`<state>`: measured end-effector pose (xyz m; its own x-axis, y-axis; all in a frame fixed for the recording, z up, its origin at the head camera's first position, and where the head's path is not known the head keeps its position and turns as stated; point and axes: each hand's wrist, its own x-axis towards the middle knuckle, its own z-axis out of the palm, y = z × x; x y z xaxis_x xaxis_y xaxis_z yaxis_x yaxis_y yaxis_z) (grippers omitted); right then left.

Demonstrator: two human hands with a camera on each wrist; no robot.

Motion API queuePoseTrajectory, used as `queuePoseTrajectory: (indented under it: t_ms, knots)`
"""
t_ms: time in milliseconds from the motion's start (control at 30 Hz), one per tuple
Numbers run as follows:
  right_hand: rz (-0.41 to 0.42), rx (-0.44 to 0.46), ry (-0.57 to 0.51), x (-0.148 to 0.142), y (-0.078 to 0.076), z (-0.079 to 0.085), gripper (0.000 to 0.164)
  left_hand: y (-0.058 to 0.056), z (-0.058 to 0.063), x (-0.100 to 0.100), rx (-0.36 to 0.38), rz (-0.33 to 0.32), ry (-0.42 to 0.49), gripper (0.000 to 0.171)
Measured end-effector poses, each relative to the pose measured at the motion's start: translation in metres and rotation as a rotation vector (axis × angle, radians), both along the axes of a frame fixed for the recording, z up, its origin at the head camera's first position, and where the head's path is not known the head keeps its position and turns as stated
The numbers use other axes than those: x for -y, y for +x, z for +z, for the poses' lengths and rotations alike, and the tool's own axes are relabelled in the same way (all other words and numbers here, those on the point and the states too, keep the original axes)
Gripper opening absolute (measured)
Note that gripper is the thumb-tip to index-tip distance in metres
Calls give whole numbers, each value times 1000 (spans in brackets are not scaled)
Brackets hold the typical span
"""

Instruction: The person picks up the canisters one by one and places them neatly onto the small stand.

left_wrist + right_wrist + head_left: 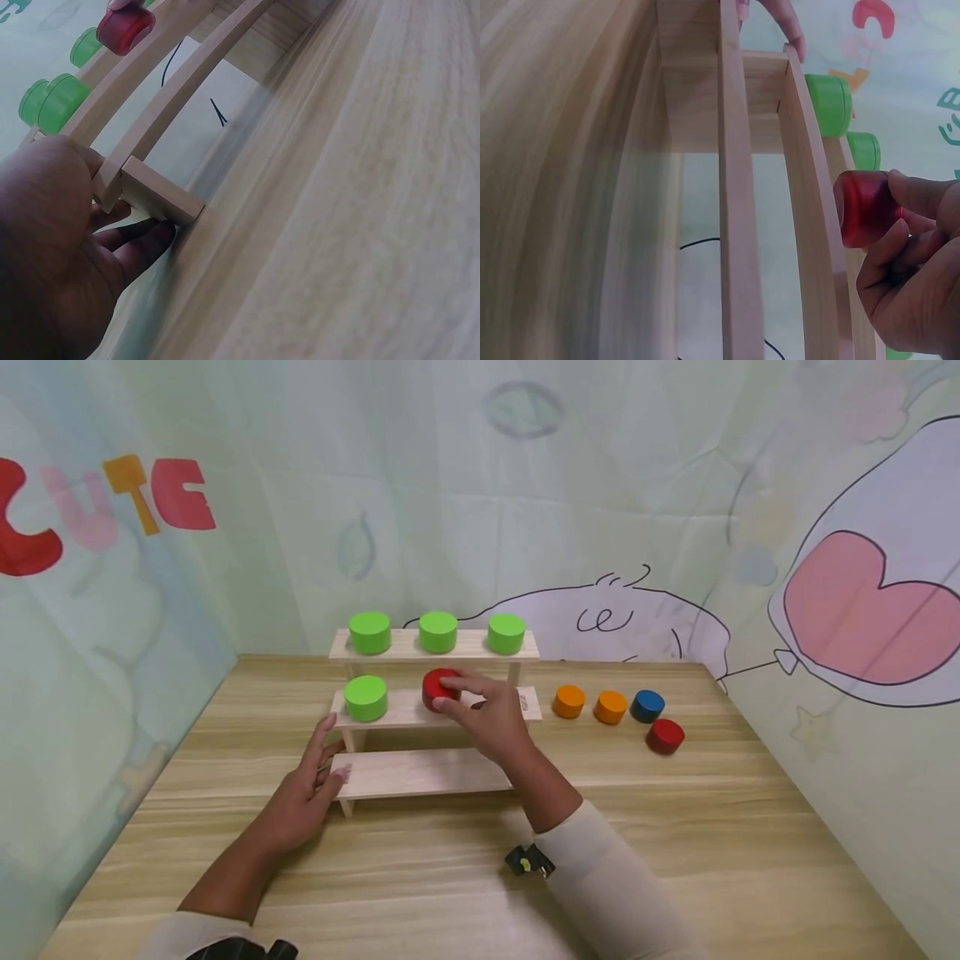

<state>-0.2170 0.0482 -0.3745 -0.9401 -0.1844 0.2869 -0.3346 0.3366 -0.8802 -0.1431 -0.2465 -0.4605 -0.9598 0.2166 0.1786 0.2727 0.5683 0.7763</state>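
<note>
Hold the red cylinder level, pinched in the right hand, square to the middle shelf under those fingertips, bracing the wooden stand in the gripping left hand.

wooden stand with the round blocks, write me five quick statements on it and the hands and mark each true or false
1. The right hand holds a red block. True.
2. Three green blocks sit on the top shelf. True.
3. The left hand holds a green block. False: it grips the left end of the wooden stand.
4. Two orange blocks lie on the table, to the right of the stand. True.
5. The blue block is on the bottom shelf. False: it lies on the table, to the right of the orange blocks.
</note>
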Motion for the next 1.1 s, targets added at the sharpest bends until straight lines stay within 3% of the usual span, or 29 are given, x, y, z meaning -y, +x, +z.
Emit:
queuePoseTrajectory:
  t_ms: [333, 1100]
  knots:
    - [13, 73, -17, 6, 1, -4, 40, 1, 0, 0, 12, 12, -5, 83]
    - [32, 64, -3, 6, 0, -4, 42, -1, 1, -1, 11, 8, -12, 83]
